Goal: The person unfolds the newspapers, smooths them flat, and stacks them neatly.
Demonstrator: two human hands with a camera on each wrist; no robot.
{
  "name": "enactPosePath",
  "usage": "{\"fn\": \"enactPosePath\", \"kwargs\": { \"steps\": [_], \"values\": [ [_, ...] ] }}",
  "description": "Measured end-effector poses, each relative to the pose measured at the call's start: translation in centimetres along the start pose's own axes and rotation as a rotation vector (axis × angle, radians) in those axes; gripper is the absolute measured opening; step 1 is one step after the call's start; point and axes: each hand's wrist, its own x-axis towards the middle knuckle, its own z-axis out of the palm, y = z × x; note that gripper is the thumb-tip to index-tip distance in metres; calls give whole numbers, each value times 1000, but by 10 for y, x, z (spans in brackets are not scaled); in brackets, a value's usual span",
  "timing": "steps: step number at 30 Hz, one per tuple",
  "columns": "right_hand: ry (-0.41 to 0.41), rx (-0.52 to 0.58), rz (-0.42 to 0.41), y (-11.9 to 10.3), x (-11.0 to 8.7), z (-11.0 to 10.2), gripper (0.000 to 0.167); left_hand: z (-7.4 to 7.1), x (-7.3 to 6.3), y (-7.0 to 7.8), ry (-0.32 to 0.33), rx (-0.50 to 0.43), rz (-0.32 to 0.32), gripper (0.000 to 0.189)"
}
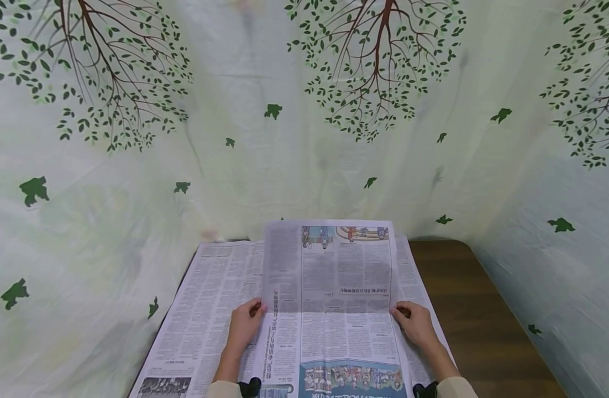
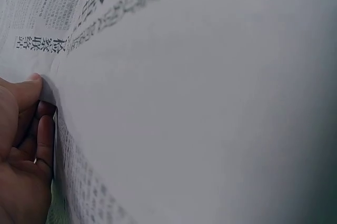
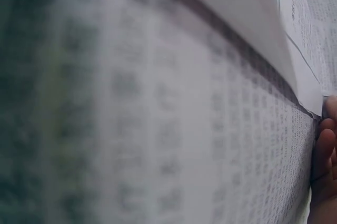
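Note:
A newspaper page (image 1: 344, 331) with a crosswise crease and coloured pictures stands raised in the middle of the head view, its upper part tilted up. My left hand (image 1: 246, 323) pinches its left edge near the crease; in the left wrist view the thumb (image 2: 30, 90) presses on the front of the paper. On the opposite edge, at about the same height, my right hand (image 1: 415, 323) pinches the page between thumb and fingers. Below it lies a wider spread newspaper (image 1: 210, 309), partly covered. The right wrist view shows the fingertips (image 3: 327, 139) at the paper's edge.
The newspapers lie on a dark brown wooden table (image 1: 473, 315), whose bare surface shows on the right. A pale cloth (image 1: 225, 182) printed with trees and green leaves hangs behind and at both sides, close to the table's edges.

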Motion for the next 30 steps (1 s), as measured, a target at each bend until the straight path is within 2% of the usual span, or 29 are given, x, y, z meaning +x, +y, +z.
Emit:
{"fn": "enactPosePath", "kwargs": {
  "steps": [9,17,19,25,30],
  "values": [
    [-11,3,30,1,2,1,21,0,0,2,6,18,-21,42],
    [-24,18,42,1,4,-1,21,-1,0,4,22,12,43,48],
    [-24,22,42,2,4,-1,22,-1,0,3,23,37,53,45],
    [-27,27,54,2,5,-1,24,1,-1,3,0,51,11,26],
    [-40,36,82,0,8,-1,24,1,0,3,-4,47,1,24]
  ]
}}
